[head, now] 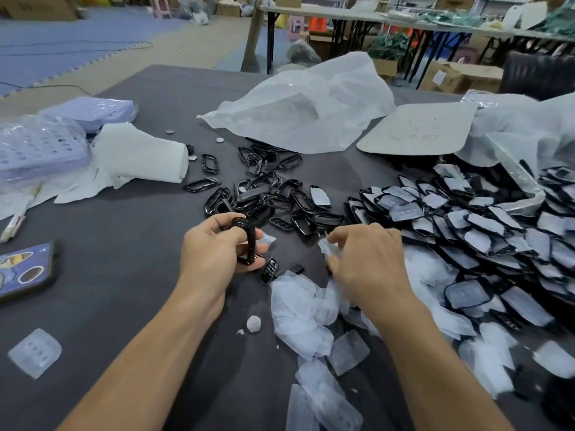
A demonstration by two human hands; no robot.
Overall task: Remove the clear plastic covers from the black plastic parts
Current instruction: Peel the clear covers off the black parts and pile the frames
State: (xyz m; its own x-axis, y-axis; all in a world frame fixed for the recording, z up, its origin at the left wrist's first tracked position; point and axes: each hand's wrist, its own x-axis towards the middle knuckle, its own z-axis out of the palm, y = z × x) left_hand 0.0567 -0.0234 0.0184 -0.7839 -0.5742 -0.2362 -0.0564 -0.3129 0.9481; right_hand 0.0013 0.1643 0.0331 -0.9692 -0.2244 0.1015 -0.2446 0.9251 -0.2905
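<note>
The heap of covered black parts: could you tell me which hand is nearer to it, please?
Right. The right hand is at the left edge of the heap, pinching a clear cover; the left hand is farther left, holding a black part.

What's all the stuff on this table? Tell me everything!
bare black frames: many, black, middle of table
covered black parts: many, black under clear covers, heaped right
loose clear covers: many, clear, front right
lone cover: one, clear, front left
white bag: one, white, back middle
cardboard sheet: one, pale, back right
purple trays: at least two, purple, back left
white paper: one, white, left
round discs: several, silver, scattered
phone: one, patterned, left edge
table: one, dark grey
left hand: one, grips a black part
right hand: one, pinches a clear cover
</note>
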